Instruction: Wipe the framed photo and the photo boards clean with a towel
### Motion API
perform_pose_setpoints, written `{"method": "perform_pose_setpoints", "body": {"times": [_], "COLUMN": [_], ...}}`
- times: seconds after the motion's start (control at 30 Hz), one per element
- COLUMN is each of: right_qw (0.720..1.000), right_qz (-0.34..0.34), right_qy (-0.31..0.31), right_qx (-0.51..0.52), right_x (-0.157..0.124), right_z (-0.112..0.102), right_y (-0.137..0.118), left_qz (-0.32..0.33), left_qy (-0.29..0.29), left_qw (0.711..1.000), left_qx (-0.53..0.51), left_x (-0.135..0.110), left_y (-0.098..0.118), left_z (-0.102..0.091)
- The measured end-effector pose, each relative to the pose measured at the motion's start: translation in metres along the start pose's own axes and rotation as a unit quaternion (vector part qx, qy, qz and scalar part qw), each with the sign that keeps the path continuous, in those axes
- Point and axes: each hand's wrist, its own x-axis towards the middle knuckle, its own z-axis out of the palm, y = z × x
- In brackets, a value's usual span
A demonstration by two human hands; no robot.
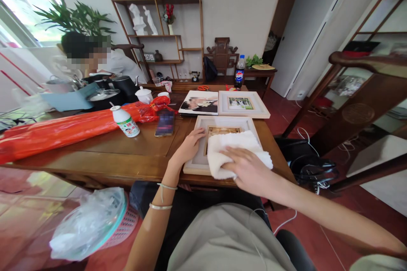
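A pale picture frame (192, 165) lies flat at the near edge of the wooden table, with a small brown picture (219, 130) set in its middle. My left hand (190, 145) rests on the frame's left side, its fingers stretched over the border and holding nothing. In my right hand (249, 165) is a folded white cloth (238, 144), pressed on the frame's surface. The cloth covers much of the picture and the frame's right side. Just behind lie a second framed photo (263, 111) and a photo panel (184, 108).
Left of the frame are a phone (165, 123), a white bottle (125, 120) and a long red plastic-wrapped bundle (73, 129). A cola bottle (239, 73) stands at the back. A lined basket (121, 224) is on the floor. Another person (121, 65) sits at far left.
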Motion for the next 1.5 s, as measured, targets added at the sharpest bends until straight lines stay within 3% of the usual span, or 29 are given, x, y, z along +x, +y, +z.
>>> {"method": "perform_pose_setpoints", "body": {"times": [0.23, 0.37, 0.47, 0.57, 0.73, 0.83, 0.97, 1.27, 1.37, 1.5], "right_qw": [0.984, 0.975, 0.981, 0.994, 0.998, 0.995, 0.998, 0.98, 0.979, 0.994], "right_qz": [0.126, 0.157, 0.129, 0.066, -0.047, -0.07, -0.04, 0.125, 0.129, 0.048], "right_qy": [0.02, 0.034, 0.009, -0.014, -0.044, -0.058, -0.042, 0.011, 0.008, -0.004], "right_qx": [-0.123, -0.156, -0.144, -0.09, 0.011, 0.047, 0.03, -0.152, -0.159, -0.095], "right_x": [0.028, 0.052, 0.065, 0.062, 0.027, 0.006, 0.0, 0.046, 0.062, 0.058], "right_z": [0.008, 0.007, 0.011, 0.014, -0.004, -0.02, -0.022, 0.007, 0.01, 0.012], "right_y": [0.079, 0.1, 0.09, 0.06, 0.003, -0.016, -0.011, 0.067, 0.064, 0.028], "left_qz": [-0.001, -0.007, -0.007, -0.002, -0.003, -0.008, -0.005, -0.012, -0.009, -0.006], "left_qy": [0.005, 0.006, 0.008, 0.012, 0.003, 0.0, -0.002, -0.008, 0.002, 0.004], "left_qw": [1.0, 1.0, 1.0, 1.0, 1.0, 1.0, 1.0, 1.0, 1.0, 0.999], "left_qx": [-0.01, -0.013, -0.008, -0.004, 0.001, 0.011, 0.021, 0.017, 0.026, 0.04], "left_x": [0.0, 0.0, 0.0, 0.0, 0.0, 0.0, 0.0, 0.0, 0.001, 0.003], "left_y": [-0.002, -0.002, -0.003, -0.002, 0.0, 0.001, -0.001, 0.001, -0.001, -0.002], "left_z": [0.001, 0.002, 0.003, 0.003, 0.001, 0.002, 0.003, 0.002, 0.004, 0.004]}}
